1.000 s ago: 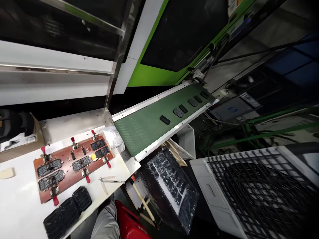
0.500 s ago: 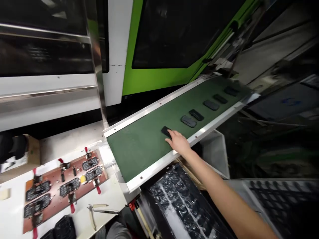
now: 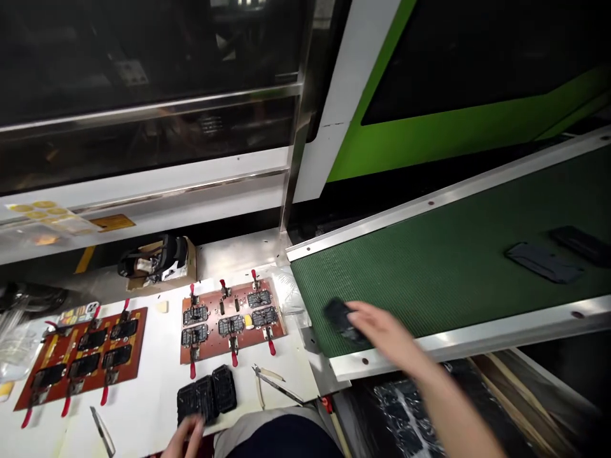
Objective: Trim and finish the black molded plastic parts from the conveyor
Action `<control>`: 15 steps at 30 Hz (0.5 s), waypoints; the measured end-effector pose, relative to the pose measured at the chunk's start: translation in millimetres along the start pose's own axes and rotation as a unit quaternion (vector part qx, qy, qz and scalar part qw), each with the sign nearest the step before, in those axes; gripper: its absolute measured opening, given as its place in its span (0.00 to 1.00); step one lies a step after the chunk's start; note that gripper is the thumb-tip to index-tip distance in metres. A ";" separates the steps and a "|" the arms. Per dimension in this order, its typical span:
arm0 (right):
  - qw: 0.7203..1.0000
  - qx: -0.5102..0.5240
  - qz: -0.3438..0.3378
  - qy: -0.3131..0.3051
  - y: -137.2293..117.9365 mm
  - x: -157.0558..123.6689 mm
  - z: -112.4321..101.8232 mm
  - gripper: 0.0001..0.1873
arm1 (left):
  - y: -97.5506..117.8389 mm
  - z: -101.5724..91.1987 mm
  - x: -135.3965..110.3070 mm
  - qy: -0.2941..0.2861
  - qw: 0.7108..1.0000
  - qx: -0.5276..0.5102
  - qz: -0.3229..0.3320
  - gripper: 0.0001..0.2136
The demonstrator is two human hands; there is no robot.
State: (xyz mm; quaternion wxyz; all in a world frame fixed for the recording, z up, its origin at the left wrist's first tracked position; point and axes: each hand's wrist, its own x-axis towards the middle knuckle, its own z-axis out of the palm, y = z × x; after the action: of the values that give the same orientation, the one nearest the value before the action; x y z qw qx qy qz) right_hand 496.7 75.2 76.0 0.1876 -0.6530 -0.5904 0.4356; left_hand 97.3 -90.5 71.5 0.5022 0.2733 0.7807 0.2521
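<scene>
My right hand (image 3: 384,337), blurred by motion, is closed on a dark phone-case-shaped plastic part (image 3: 346,323) over the near end of the green conveyor belt (image 3: 382,273). Two similar dark parts, one of them a grey-black case (image 3: 544,262), lie farther right on the belt. At the bottom edge of the view is my left hand (image 3: 184,437), its visible fingers apart, at the lower edge of several black plastic cases (image 3: 205,395) on the white table (image 3: 157,381). The rest of that hand is cut off.
Two reddish-brown fixture boards, a right one (image 3: 210,352) and a left one (image 3: 138,343), carry black parts under red-handled clamps. Cutting pliers (image 3: 274,381) and a knife (image 3: 102,431) lie on the table. A cardboard box (image 3: 191,267) stands behind; a metal rail (image 3: 401,216) edges the belt.
The view has swung left. My right hand has drawn the dark part along the belt to its near end. My left hand has come into view beside the black cases.
</scene>
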 end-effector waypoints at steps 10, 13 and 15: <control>0.945 0.058 -0.108 -0.303 -140.2 6.4 138.5 0.16 | 49.8 55.4 1.2 -0.071 0.905 -0.411 -0.085 0.20; 0.940 0.041 -0.103 -0.321 -148.3 13.6 135.7 0.16 | 54.5 47.0 0.5 -0.052 0.898 -0.421 -0.114 0.22; 0.943 0.025 -0.104 -0.316 -154.2 17.3 140.5 0.15 | 56.8 44.8 7.3 -0.056 0.901 -0.417 -0.110 0.22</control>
State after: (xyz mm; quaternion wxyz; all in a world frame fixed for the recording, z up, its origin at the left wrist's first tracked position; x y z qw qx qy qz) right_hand 290.6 89.4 109.8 0.0521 -0.4120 -0.6726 0.6125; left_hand 145.9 -39.1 88.2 0.6379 -0.0350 0.5998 0.4817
